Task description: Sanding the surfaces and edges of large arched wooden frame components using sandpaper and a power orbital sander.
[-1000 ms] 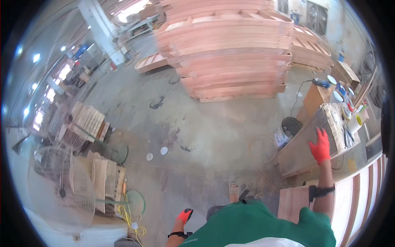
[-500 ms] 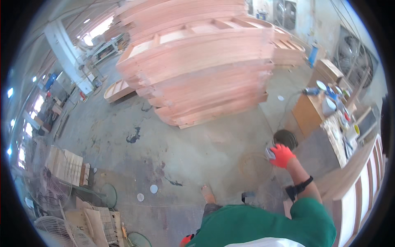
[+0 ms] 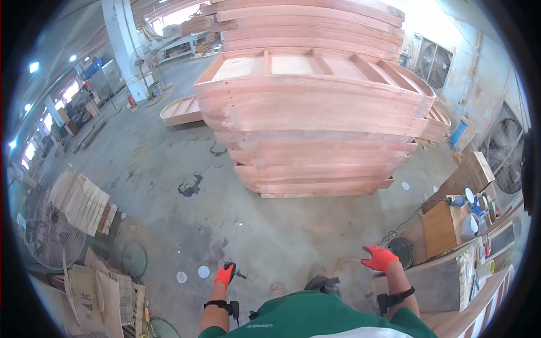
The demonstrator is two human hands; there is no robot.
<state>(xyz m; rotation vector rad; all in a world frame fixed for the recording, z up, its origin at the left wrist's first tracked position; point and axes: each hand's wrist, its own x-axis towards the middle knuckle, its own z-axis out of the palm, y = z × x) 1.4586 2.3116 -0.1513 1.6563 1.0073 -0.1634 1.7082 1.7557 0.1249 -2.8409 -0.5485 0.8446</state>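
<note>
My left hand (image 3: 225, 275), in a red glove with dark patches at the fingertips, hangs over the floor with loosely curled fingers. I see nothing held in it. My right hand (image 3: 380, 259), also red-gloved, is stretched out to the right with its fingers apart. A small pale patch shows at its lower edge, too little to name. Nearest to this hand stands a dark bucket (image 3: 400, 252). Ahead rises a tall stack of curved, pinkish wooden frames (image 3: 315, 107) with crosspieces inside.
A bench (image 3: 428, 281) along the right carries tubs and tools beside a wooden box (image 3: 442, 228). Standing fans (image 3: 55, 236) and slatted wood pieces (image 3: 84, 203) crowd the left. Pale discs (image 3: 203, 272) lie on the floor. Another frame (image 3: 183, 110) rests left of the stack.
The view has shifted, bringing the stack more upright and central. My left hand has come up into view. The pale object at my right hand's fingers no longer shows there.
</note>
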